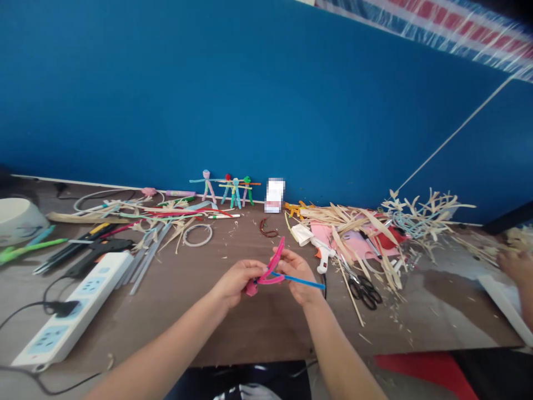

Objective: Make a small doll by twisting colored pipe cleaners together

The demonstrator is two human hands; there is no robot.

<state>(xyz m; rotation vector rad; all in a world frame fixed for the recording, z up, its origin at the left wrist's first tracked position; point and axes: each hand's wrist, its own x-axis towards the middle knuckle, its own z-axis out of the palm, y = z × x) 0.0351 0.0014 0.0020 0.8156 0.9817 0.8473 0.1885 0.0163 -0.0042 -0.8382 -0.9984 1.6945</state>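
Two bare hands close together: left hand (237, 282) and right hand (297, 272) both pinch a bent pink pipe cleaner (270, 268), a blue pipe cleaner (302, 281) apparently twisted onto it, above the brown tabletop (258, 328); white glue gun (322, 256) and black-handled scissors (362, 293) lie rightward.

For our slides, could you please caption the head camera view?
Left hand and right hand hold a pink pipe cleaner and blue one over a craft table.
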